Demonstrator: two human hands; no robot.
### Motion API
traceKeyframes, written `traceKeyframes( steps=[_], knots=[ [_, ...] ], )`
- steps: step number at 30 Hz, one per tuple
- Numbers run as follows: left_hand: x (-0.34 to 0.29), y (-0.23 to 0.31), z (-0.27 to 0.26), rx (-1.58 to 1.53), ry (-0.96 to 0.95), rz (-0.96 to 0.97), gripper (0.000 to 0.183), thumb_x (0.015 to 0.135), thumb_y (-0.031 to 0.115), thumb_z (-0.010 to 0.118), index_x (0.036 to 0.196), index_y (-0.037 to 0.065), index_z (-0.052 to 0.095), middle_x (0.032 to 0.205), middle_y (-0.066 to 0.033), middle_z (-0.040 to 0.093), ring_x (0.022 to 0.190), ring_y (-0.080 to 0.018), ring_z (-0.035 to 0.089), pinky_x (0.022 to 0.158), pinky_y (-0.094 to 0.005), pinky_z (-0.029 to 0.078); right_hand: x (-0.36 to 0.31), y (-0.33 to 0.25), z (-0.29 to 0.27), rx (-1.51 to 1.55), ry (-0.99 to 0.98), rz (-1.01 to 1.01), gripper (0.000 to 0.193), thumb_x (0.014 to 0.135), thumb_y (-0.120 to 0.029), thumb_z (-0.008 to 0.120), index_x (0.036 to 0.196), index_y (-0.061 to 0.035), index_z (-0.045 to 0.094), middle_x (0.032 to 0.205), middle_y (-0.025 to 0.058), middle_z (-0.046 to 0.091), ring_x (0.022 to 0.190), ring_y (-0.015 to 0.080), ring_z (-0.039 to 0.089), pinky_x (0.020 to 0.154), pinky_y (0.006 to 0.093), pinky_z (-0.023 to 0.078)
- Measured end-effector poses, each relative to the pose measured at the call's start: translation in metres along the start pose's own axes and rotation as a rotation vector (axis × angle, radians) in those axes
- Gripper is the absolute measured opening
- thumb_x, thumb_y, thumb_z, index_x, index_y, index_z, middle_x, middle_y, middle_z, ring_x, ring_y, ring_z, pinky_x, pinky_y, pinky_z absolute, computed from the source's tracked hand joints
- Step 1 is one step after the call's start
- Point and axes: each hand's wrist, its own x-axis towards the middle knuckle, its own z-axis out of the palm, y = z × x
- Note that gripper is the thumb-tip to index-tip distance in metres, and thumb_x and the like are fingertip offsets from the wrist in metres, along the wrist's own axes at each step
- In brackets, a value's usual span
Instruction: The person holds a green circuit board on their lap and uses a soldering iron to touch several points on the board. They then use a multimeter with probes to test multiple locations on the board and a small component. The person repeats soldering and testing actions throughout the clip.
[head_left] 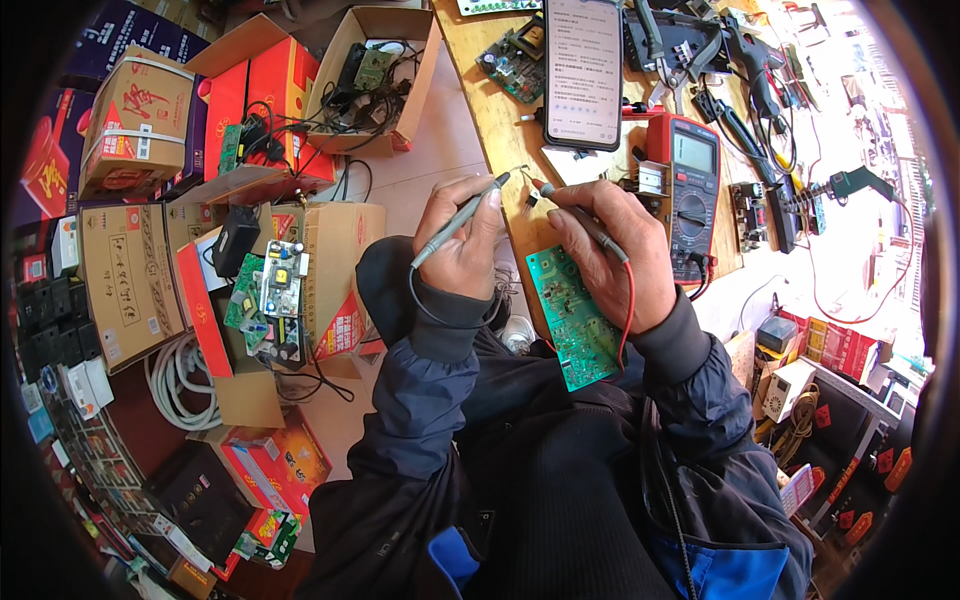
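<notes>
My left hand (462,250) is closed round a grey test probe (447,230) with a dark lead. In my right hand (632,262) is a second test probe (603,236), whose lead is red. The two tips point at each other over the bench edge, close to a tiny part (522,168); whether they touch it I cannot tell. Just below the tips lies a small black component (531,200). A green circuit board (574,330) sits under my right hand, partly covered by it. To the right stands a red and grey multimeter (692,190), its leads plugged in at the bottom.
On the wooden bench (490,110) a phone (583,75) stands beyond my hands, beside another circuit board (512,65). Pliers (675,50) and a soldering tool (755,75) lie at the far right. Open cardboard boxes (405,125) with boards and cables fill the left floor.
</notes>
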Motion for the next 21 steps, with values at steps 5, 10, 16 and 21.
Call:
traceKeyframes(
  steps=[5, 10, 16, 21],
  knots=[
    [-0.0017, 0.0035, 0.0005, -0.045, 0.007, 0.003, 0.02, 0.107, 0.006, 0.069, 0.122, -0.006, 0.067, 0.117, -0.0113, 0.071, 0.101, -0.0141, 0.07, 0.092, -0.0305, 0.06, -0.002, 0.0001, -0.0016, 0.041, 0.021, 0.047, 0.019, 0.096, -0.008, 0.077, 0.114, -0.0014, 0.072, 0.094, 0.0179, 0.073, 0.085, 0.0363, 0.07, 0.077, 0.0435, 0.056],
    [0.0025, 0.0032, -0.0009, -0.043, -0.001, -0.002, 0.02, 0.107, 0.007, 0.069, 0.122, -0.006, 0.066, 0.118, -0.012, 0.07, 0.103, -0.0146, 0.07, 0.094, -0.0304, 0.059, 0.0, 0.0029, -0.0005, 0.051, 0.015, 0.056, 0.018, 0.097, -0.009, 0.077, 0.113, -0.0006, 0.072, 0.095, 0.0186, 0.073, 0.086, 0.036, 0.071, 0.077, 0.0432, 0.057],
    [0.0032, 0.0002, -0.0011, -0.017, -0.019, 0.017, 0.019, 0.107, 0.007, 0.07, 0.121, -0.006, 0.066, 0.118, -0.0121, 0.071, 0.104, -0.015, 0.07, 0.095, -0.0306, 0.059, 0.0005, 0.0038, -0.0001, 0.048, 0.017, 0.05, 0.018, 0.098, -0.009, 0.077, 0.112, -0.0001, 0.072, 0.095, 0.0189, 0.074, 0.087, 0.0364, 0.072, 0.078, 0.0433, 0.058],
    [0.0021, 0.0007, -0.0009, -0.032, -0.011, 0.002, 0.019, 0.107, 0.007, 0.07, 0.121, -0.006, 0.066, 0.119, -0.0122, 0.071, 0.104, -0.0152, 0.07, 0.094, -0.0308, 0.059, 0.0007, 0.0038, 0.0002, 0.055, 0.016, 0.061, 0.018, 0.098, -0.009, 0.077, 0.112, -0.0002, 0.072, 0.095, 0.0187, 0.074, 0.087, 0.0361, 0.072, 0.077, 0.0431, 0.058]
  ],
)
